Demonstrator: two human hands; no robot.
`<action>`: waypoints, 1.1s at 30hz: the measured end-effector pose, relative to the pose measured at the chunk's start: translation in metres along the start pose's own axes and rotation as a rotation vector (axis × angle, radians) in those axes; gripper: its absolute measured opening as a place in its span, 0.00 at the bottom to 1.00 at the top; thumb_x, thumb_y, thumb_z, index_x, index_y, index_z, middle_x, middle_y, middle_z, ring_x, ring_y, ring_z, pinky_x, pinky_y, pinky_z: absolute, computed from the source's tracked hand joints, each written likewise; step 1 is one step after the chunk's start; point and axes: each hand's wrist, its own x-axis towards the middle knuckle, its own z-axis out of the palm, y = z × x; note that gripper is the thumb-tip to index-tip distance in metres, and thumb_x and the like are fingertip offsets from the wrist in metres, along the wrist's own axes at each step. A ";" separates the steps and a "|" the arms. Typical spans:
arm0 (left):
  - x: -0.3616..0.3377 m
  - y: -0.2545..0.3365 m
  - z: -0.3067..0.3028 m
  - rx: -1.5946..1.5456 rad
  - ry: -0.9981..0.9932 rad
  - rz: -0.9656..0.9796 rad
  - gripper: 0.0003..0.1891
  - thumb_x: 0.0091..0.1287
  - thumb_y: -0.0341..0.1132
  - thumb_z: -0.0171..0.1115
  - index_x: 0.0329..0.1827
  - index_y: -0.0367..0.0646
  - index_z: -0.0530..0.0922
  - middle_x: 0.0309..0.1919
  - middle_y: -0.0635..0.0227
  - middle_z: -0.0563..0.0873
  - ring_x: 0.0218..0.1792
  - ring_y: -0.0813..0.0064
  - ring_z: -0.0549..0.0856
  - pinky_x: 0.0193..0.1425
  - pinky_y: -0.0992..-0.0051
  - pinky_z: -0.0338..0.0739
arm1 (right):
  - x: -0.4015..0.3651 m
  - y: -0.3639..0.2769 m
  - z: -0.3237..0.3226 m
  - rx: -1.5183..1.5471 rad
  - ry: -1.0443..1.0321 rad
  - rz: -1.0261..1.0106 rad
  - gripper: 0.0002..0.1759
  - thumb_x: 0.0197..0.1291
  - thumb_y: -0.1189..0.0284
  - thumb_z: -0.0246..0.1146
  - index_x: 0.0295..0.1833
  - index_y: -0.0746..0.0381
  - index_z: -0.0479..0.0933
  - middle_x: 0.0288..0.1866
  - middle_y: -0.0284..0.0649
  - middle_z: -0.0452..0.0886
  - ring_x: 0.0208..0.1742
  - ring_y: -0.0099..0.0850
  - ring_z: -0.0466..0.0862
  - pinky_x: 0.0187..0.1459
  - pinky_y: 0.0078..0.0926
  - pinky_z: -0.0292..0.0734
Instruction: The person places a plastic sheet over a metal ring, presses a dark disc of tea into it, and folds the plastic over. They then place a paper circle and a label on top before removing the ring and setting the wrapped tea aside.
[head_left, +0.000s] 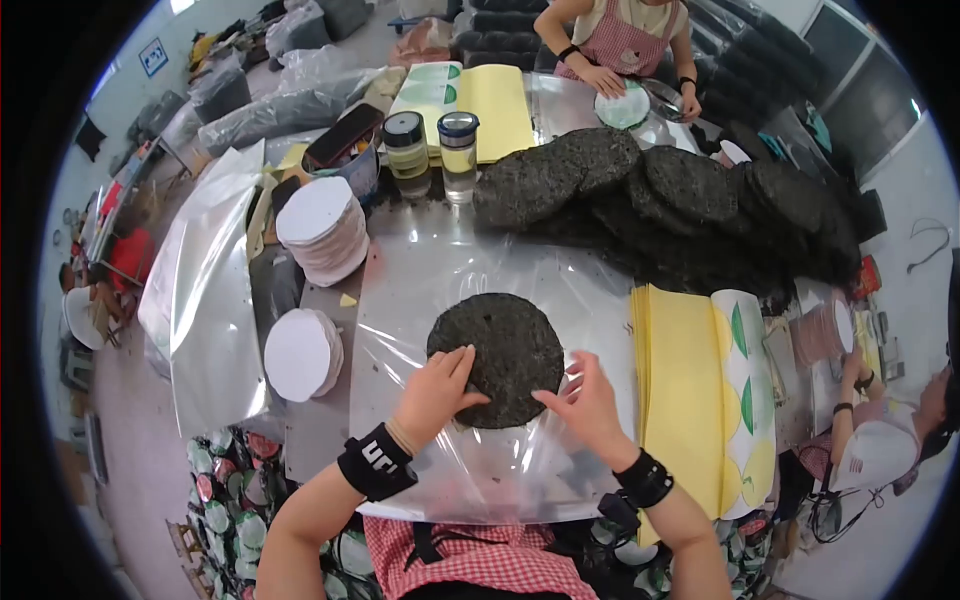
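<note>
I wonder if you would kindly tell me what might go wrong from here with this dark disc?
The dark disc might shed bits at its edge, near where the left hand touches it. The glossy sheet beneath could let it slip. The uneven pile of similar discs behind might slump toward the blue-lidded bottle close to it.

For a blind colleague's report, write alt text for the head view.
A person's left hand rests on a dark round sheet lying on glossy plastic; the right hand is at its right edge. Around it: piled dark sheets, yellow paper, stacked white discs.
</note>
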 end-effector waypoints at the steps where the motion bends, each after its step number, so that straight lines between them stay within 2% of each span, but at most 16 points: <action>1: 0.013 0.008 -0.013 0.022 -0.121 -0.047 0.44 0.50 0.46 0.78 0.67 0.29 0.70 0.50 0.55 0.80 0.50 0.56 0.82 0.56 0.67 0.80 | -0.007 -0.014 -0.004 -0.412 0.148 -0.355 0.36 0.55 0.62 0.76 0.63 0.71 0.73 0.49 0.43 0.78 0.36 0.29 0.83 0.37 0.27 0.81; 3: 0.031 0.016 -0.014 0.086 -0.348 -0.074 0.60 0.40 0.49 0.83 0.72 0.22 0.61 0.50 0.57 0.76 0.45 0.60 0.82 0.53 0.71 0.83 | 0.015 -0.025 0.013 -0.577 -0.045 -0.409 0.42 0.53 0.63 0.76 0.68 0.72 0.68 0.51 0.45 0.75 0.36 0.32 0.84 0.37 0.28 0.82; 6: 0.043 0.022 0.014 0.314 -0.498 -0.110 0.57 0.41 0.46 0.81 0.73 0.22 0.61 0.50 0.58 0.77 0.46 0.65 0.82 0.45 0.76 0.86 | 0.037 -0.013 0.076 -1.243 -0.176 -0.380 0.43 0.52 0.73 0.70 0.73 0.72 0.63 0.46 0.46 0.73 0.33 0.32 0.84 0.31 0.25 0.85; 12: 0.029 0.008 0.065 0.404 -0.376 -0.125 0.48 0.48 0.36 0.76 0.72 0.23 0.64 0.51 0.58 0.78 0.47 0.66 0.83 0.38 0.77 0.87 | 0.047 0.019 0.098 -1.295 -0.180 -0.390 0.33 0.58 0.75 0.62 0.70 0.75 0.66 0.45 0.48 0.74 0.30 0.34 0.85 0.26 0.25 0.85; 14: 0.037 0.000 0.058 0.258 -0.550 -0.098 0.46 0.48 0.35 0.76 0.70 0.23 0.65 0.52 0.56 0.77 0.47 0.64 0.84 0.40 0.74 0.88 | 0.058 0.033 0.102 -0.770 -0.264 -0.137 0.16 0.69 0.74 0.54 0.57 0.73 0.67 0.36 0.56 0.82 0.30 0.46 0.88 0.31 0.38 0.87; 16: 0.038 -0.001 0.055 0.243 -0.557 -0.103 0.41 0.50 0.34 0.76 0.66 0.23 0.68 0.52 0.55 0.77 0.49 0.60 0.83 0.43 0.70 0.88 | 0.062 0.035 0.100 -0.695 -0.229 -0.057 0.08 0.71 0.73 0.51 0.48 0.68 0.66 0.27 0.53 0.83 0.28 0.50 0.87 0.30 0.44 0.86; 18: 0.033 0.002 0.040 0.114 -0.525 -0.068 0.47 0.43 0.42 0.82 0.64 0.25 0.68 0.53 0.51 0.77 0.49 0.55 0.83 0.52 0.67 0.83 | 0.056 0.033 0.091 -0.756 -0.246 -0.259 0.13 0.69 0.73 0.52 0.53 0.71 0.68 0.33 0.55 0.83 0.29 0.49 0.87 0.31 0.45 0.86; 19: 0.019 0.011 0.025 -0.022 -0.417 -0.082 0.40 0.52 0.41 0.78 0.64 0.29 0.69 0.54 0.47 0.77 0.52 0.49 0.81 0.57 0.62 0.78 | 0.052 0.032 0.090 -0.818 -0.175 -0.333 0.17 0.69 0.73 0.51 0.57 0.73 0.69 0.38 0.57 0.80 0.31 0.48 0.87 0.32 0.44 0.86; 20: -0.005 0.024 0.012 -0.264 -0.197 -0.087 0.34 0.58 0.39 0.74 0.63 0.31 0.70 0.54 0.46 0.77 0.54 0.46 0.79 0.58 0.61 0.77 | 0.054 0.036 0.092 -0.890 -0.231 -0.303 0.30 0.59 0.71 0.65 0.63 0.77 0.67 0.46 0.57 0.77 0.34 0.46 0.88 0.34 0.39 0.86; 21: -0.023 0.047 -0.026 -0.448 -0.237 -0.211 0.31 0.59 0.38 0.73 0.61 0.32 0.71 0.58 0.47 0.76 0.59 0.45 0.77 0.63 0.58 0.74 | 0.053 0.020 0.084 -0.954 -0.300 -0.307 0.40 0.50 0.70 0.72 0.65 0.78 0.66 0.48 0.56 0.77 0.35 0.45 0.88 0.34 0.36 0.86; 24: -0.083 0.075 -0.072 -0.328 -0.175 -0.234 0.21 0.59 0.34 0.71 0.53 0.36 0.77 0.60 0.50 0.79 0.64 0.42 0.75 0.69 0.52 0.69 | 0.048 0.014 0.083 -1.049 -0.293 -0.350 0.71 0.17 0.56 0.86 0.69 0.82 0.62 0.50 0.52 0.74 0.34 0.38 0.88 0.34 0.25 0.84; 26: -0.102 0.069 -0.085 0.149 -0.202 0.029 0.10 0.57 0.32 0.70 0.39 0.38 0.81 0.55 0.51 0.81 0.62 0.46 0.77 0.66 0.55 0.72 | 0.045 0.014 0.084 -1.076 -0.311 -0.327 0.68 0.23 0.55 0.85 0.69 0.81 0.62 0.49 0.51 0.74 0.34 0.37 0.88 0.34 0.24 0.84; 28: -0.105 0.081 -0.098 0.103 0.060 -0.029 0.05 0.55 0.30 0.67 0.30 0.39 0.80 0.54 0.52 0.82 0.61 0.50 0.79 0.64 0.55 0.75 | 0.043 0.009 0.083 -1.077 -0.342 -0.261 0.69 0.25 0.53 0.85 0.70 0.81 0.60 0.51 0.52 0.74 0.36 0.38 0.88 0.35 0.24 0.85; 29: -0.129 0.082 -0.090 -0.069 0.083 0.266 0.06 0.55 0.32 0.68 0.30 0.40 0.81 0.53 0.52 0.82 0.60 0.50 0.80 0.62 0.54 0.76 | 0.038 0.007 0.085 -1.081 -0.330 -0.227 0.70 0.25 0.52 0.85 0.71 0.81 0.59 0.53 0.52 0.74 0.36 0.38 0.88 0.37 0.24 0.85; 32: -0.149 0.058 -0.024 -0.161 -0.173 0.330 0.20 0.56 0.44 0.73 0.44 0.38 0.83 0.58 0.46 0.80 0.66 0.48 0.76 0.68 0.50 0.71 | 0.032 0.012 0.093 -1.089 -0.292 -0.118 0.74 0.24 0.49 0.85 0.73 0.81 0.56 0.57 0.53 0.72 0.39 0.38 0.88 0.40 0.25 0.85; 33: -0.120 0.049 -0.017 -0.159 0.052 -0.006 0.30 0.55 0.48 0.73 0.55 0.36 0.79 0.62 0.42 0.77 0.70 0.46 0.72 0.74 0.49 0.64 | 0.033 0.005 0.096 -1.095 -0.292 -0.084 0.67 0.32 0.51 0.84 0.72 0.80 0.59 0.55 0.54 0.74 0.40 0.41 0.88 0.41 0.28 0.86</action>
